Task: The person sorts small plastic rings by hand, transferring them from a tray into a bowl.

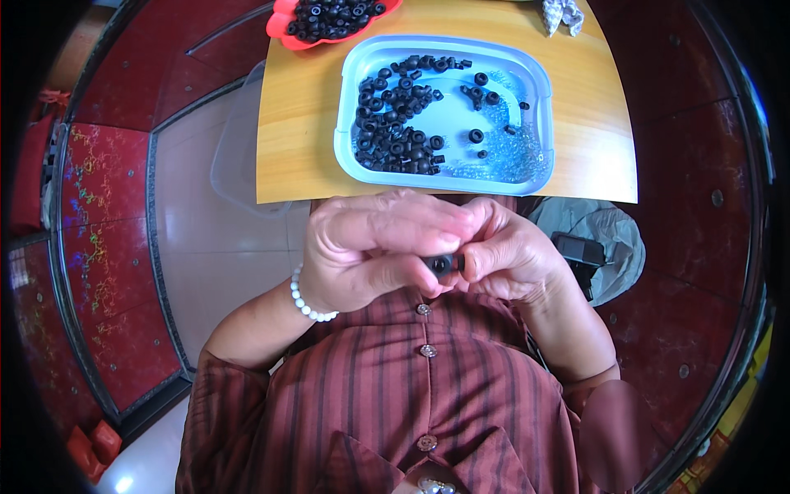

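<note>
In front of my chest, just below the table's near edge, my two hands meet. My left hand, with a white bead bracelet at its wrist, is closed on a small round black plastic part. The thumb and fingertips of my right hand pinch the right side of the same part. Whether one piece or two joined pieces lie between the fingers, I cannot tell. Beyond my hands stands a pale blue plastic tray with many loose black parts, mostly at its left side, and clear bubbly material at its right.
A red dish heaped with black parts sits at the back left of the wooden table. A patterned cloth lies at the back right. A pale bag with a dark box-like object hangs or rests beside my right arm.
</note>
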{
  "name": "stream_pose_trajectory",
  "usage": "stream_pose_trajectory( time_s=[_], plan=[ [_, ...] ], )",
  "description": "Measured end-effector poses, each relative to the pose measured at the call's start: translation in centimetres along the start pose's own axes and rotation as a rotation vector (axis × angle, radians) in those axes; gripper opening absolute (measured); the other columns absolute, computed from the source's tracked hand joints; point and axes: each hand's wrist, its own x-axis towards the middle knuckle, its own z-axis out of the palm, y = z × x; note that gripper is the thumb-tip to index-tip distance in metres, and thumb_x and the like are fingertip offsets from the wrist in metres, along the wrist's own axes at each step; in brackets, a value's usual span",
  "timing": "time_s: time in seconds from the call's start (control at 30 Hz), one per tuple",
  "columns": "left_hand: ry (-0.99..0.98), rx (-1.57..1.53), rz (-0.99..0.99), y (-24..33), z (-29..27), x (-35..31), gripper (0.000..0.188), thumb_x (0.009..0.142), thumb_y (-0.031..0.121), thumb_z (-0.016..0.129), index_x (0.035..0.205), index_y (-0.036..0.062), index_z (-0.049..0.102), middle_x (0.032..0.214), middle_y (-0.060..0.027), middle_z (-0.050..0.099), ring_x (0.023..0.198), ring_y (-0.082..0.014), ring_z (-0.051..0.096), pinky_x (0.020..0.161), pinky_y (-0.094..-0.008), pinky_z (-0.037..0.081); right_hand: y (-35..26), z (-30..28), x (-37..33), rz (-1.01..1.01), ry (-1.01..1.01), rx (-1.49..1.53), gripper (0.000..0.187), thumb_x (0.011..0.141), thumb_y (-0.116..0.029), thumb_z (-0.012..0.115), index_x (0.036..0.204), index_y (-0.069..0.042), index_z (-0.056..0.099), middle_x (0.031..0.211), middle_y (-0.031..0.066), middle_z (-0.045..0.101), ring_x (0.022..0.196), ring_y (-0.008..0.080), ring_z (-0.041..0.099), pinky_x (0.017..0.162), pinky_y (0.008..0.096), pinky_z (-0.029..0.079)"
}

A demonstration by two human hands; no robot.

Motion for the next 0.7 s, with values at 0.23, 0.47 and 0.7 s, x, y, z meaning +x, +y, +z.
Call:
stream_pose_trajectory(
  time_s=[0.23,0.47,0.7],
  plan=[
    [-0.013,-0.054,0.017,0.6,0.2,0.2,0.027,0.084,0.022,0.067,0.101,0.0015,0.065,0.099,-0.0181,0.067,0.099,-0.0314,0.063,0.089,-0.0421,0.048,1.8,0.7,0.5,-0.169,-0.081,-0.02,0.021,0.077,0.003,0.069,0.098,0.001,0.067,0.095,0.0113,0.066,0.084,0.0188,0.064,0.077,0.0304,0.054],
    [-0.008,0.067,0.022,0.5,-0.8,0.1,0.029,0.081,0.023,0.069,0.1,0.0014,0.066,0.096,-0.0167,0.067,0.095,-0.0313,0.064,0.084,-0.0415,0.051,1.8,0.7,0.1,-0.148,0.034,-0.091,0.026,0.08,0.0,0.068,0.106,0.0,0.064,0.096,0.0099,0.065,0.084,0.0146,0.062,0.075,0.0267,0.051],
    [-0.126,0.131,0.14,1.4,-1.1,1.4,0.032,0.07,0.017,0.079,0.094,0.0018,0.066,0.092,-0.0156,0.067,0.091,-0.0316,0.065,0.077,-0.0392,0.054,1.9,0.7,-0.2,-0.169,-0.094,-0.068,0.028,0.08,0.002,0.067,0.107,0.002,0.064,0.098,0.0114,0.065,0.086,0.0159,0.063,0.078,0.0281,0.052]
  ],
)
